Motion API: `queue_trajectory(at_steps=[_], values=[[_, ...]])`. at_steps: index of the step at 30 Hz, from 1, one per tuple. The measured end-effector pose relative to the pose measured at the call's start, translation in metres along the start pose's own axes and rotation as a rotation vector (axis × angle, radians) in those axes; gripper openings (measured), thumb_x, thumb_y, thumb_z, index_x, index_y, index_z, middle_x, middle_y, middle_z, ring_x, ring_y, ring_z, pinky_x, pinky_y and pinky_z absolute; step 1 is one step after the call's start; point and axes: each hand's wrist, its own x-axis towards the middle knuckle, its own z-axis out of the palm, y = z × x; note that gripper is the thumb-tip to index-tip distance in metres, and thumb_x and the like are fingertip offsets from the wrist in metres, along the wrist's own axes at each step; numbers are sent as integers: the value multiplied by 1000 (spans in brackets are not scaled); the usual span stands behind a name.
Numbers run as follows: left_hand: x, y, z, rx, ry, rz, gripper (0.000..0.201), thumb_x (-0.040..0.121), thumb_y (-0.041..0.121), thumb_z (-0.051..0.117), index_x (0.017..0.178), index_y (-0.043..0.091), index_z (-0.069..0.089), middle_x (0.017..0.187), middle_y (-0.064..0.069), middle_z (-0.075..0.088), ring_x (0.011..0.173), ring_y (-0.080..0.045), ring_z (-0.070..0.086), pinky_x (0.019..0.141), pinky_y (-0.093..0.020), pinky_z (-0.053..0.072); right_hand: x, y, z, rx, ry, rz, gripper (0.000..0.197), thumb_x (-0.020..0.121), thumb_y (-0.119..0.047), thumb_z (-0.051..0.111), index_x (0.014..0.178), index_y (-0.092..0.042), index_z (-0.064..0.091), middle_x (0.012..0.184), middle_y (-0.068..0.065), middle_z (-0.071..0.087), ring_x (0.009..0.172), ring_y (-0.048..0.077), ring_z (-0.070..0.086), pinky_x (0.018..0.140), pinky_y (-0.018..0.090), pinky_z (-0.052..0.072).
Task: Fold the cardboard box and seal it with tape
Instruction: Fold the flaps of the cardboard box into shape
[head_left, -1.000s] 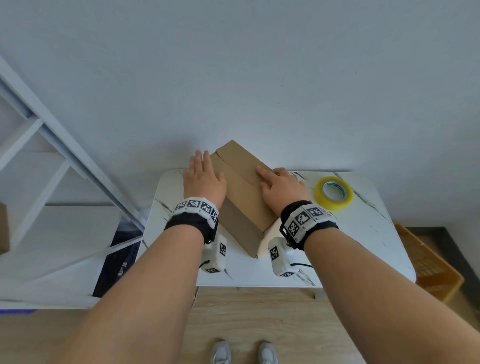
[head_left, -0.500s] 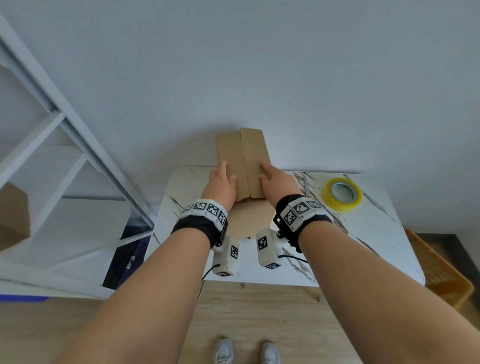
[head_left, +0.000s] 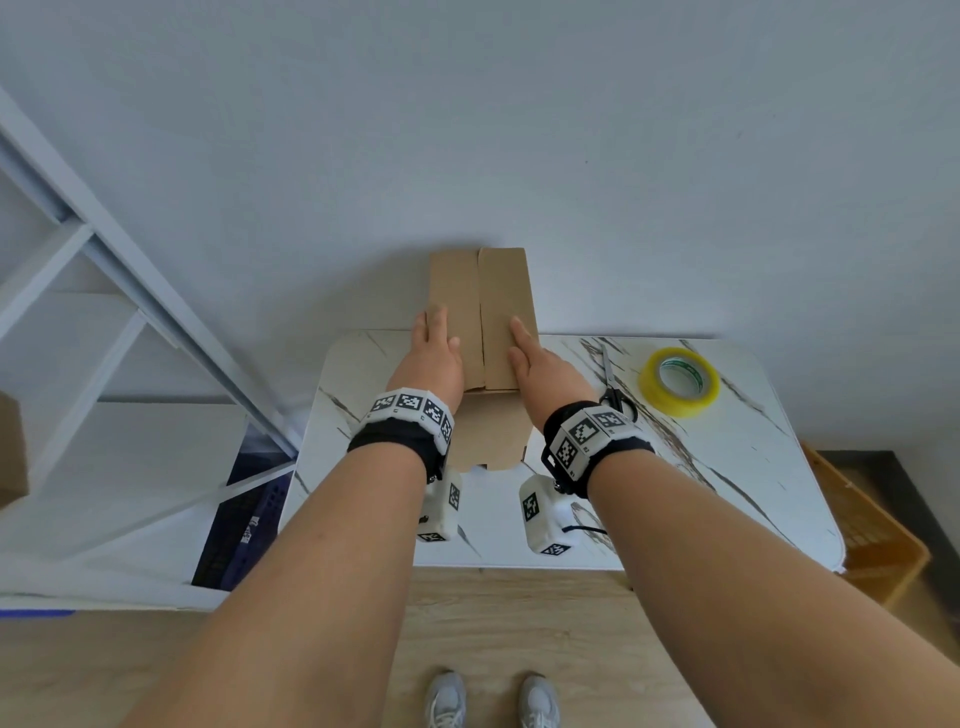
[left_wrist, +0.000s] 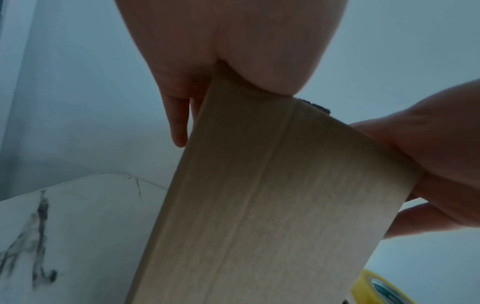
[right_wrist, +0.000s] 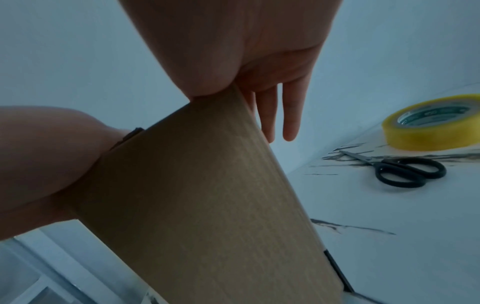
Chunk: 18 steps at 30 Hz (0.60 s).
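Cardboard box (head_left: 480, 306) between both hands (head_left: 485, 364)

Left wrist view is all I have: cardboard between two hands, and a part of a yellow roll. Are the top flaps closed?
Observer: Yes. In the head view both top flaps of the cardboard box lie flat and meet at a middle seam. I see no tape on it.
Operator: How do the hands hold it?
Observer: The left hand and the right hand each lie on one outer edge of the top, fingers straight.
Operator: Is there something to cut the tape?
Observer: Yes. The right wrist view shows black-handled scissors on the table, between the box and the tape roll.
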Motion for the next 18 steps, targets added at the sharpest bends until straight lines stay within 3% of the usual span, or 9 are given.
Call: queue_trajectory(at_steps=[6,11,15,18], values=[[-1,5,-8,104,-26,-25,48,102,31,27,148,23,19,158,-12,8,131,-38,40,97,-45,42,-6,-2,-5,103,32,20,47,103,-38,27,150,-40,22,120,13,62,101,28,59,88,37,47],[-2,16,-22,167,27,57,40,102,26,30,140,19,39,156,-10,17,135,-32,35,103,-42,39,-11,-3,-17,182,84,20,46,102,-36,35,147,-33,33,136,9,54,122,26,51,102,37,42],[-9,30,-35,149,108,153,34,101,16,30,128,11,49,141,-9,40,124,-28,44,94,-37,41,-14,-5,-31,168,128,26,43,102,-34,35,144,-29,41,139,7,52,124,24,50,100,34,40],[-13,43,-43,132,149,195,34,99,10,34,129,11,48,135,-7,45,119,-26,47,92,-36,41,-20,-3,-40,162,139,24,42,100,-30,37,142,-29,43,140,5,51,126,22,49,100,33,39]])
